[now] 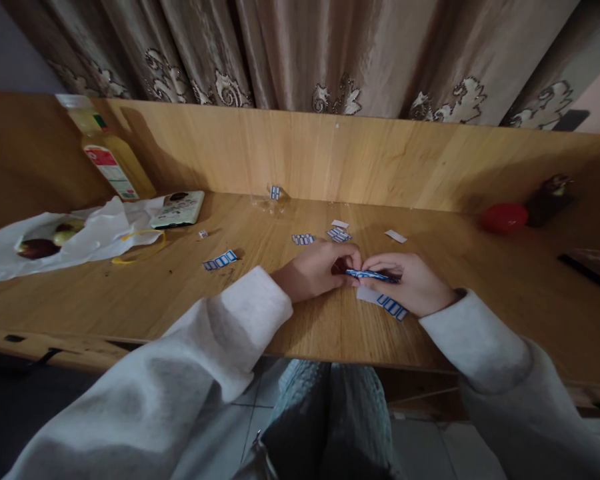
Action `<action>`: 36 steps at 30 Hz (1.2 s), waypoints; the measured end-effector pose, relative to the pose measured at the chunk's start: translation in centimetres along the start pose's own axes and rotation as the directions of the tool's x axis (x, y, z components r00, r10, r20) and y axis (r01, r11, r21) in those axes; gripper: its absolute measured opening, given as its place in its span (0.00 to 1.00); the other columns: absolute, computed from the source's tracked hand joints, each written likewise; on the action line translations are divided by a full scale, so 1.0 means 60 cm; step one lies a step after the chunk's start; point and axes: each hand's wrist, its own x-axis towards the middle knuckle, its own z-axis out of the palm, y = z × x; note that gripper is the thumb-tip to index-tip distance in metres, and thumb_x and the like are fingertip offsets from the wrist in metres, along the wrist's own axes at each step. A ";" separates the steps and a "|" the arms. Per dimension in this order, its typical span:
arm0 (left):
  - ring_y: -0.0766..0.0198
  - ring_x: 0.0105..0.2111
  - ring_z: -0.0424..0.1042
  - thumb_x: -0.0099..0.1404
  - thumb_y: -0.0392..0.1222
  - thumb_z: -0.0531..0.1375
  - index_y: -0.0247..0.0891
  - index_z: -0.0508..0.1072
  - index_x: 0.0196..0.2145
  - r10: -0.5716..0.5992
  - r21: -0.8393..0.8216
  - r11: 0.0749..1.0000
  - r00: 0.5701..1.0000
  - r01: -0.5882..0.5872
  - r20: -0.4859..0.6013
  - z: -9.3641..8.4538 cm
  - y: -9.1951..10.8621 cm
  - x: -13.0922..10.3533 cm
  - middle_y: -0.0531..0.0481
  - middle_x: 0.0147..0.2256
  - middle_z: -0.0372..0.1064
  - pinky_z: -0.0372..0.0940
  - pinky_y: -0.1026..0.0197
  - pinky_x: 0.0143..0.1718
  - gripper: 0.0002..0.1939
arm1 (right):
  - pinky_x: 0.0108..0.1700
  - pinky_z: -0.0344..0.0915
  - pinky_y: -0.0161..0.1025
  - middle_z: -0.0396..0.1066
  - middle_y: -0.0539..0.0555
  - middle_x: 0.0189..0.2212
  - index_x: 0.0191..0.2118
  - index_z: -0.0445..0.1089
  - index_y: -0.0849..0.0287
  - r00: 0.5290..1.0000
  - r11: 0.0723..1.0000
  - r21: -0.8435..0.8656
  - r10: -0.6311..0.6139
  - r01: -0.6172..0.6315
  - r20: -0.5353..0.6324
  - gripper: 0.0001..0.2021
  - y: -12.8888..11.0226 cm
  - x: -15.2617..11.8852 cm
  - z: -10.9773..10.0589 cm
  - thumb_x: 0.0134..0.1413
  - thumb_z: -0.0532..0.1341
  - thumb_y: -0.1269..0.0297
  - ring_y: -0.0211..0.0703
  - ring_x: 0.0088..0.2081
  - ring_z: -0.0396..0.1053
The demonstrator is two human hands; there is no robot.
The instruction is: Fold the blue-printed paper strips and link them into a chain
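Note:
Between my two hands, low over the wooden table, is a blue-and-white label strip (367,274), seen nearly edge-on. My left hand (323,267) pinches its left end between thumb and fingers. The fingers of my right hand (416,281) close on its right end. Below the right hand lies another blue-and-white label strip (393,307), partly on a white paper piece (367,295). Just beyond my hands rest small blue-bordered label pieces (339,234) and a short label strip (303,239). Farther left on the table lies one more label strip (220,260).
At the left stand an oil bottle (113,160) and a white plastic bag (100,233) with round fruit-like items, beside a flat printed packet (180,208). A red object (503,218) and a dark flat item (593,269) are at the right. A back panel (380,157) closes the far edge.

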 end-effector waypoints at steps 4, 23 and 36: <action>0.70 0.27 0.66 0.57 0.36 0.60 0.35 0.69 0.31 0.045 0.061 0.997 0.999 -0.045 -0.011 0.001 -0.007 -0.002 0.55 0.27 0.68 0.58 0.67 0.30 0.03 | 0.47 0.68 0.45 0.75 0.53 0.37 0.37 0.72 0.57 0.995 0.989 0.130 0.058 -0.068 0.082 0.13 -0.004 -0.013 -0.013 0.41 0.66 0.63 0.44 0.40 0.73; 0.71 0.26 0.63 0.57 0.32 0.57 0.34 0.67 0.31 0.074 0.137 0.987 0.997 -0.079 0.037 0.000 0.004 -0.002 0.55 0.27 0.64 0.55 0.67 0.28 0.03 | 0.36 0.69 0.40 0.72 0.52 0.32 0.35 0.70 0.57 0.992 0.995 -0.028 0.099 -0.097 0.081 0.12 -0.001 -0.026 -0.032 0.45 0.64 0.57 0.41 0.33 0.70; 0.70 0.26 0.63 0.57 0.33 0.57 0.36 0.66 0.31 0.068 0.130 0.989 0.997 -0.070 0.020 0.006 -0.002 -0.004 0.55 0.27 0.65 0.55 0.67 0.29 0.03 | 0.36 0.69 0.39 0.69 0.52 0.33 0.41 0.66 0.55 0.993 0.993 0.021 0.114 -0.114 -0.008 0.23 0.009 -0.054 -0.046 0.36 0.69 0.56 0.42 0.35 0.69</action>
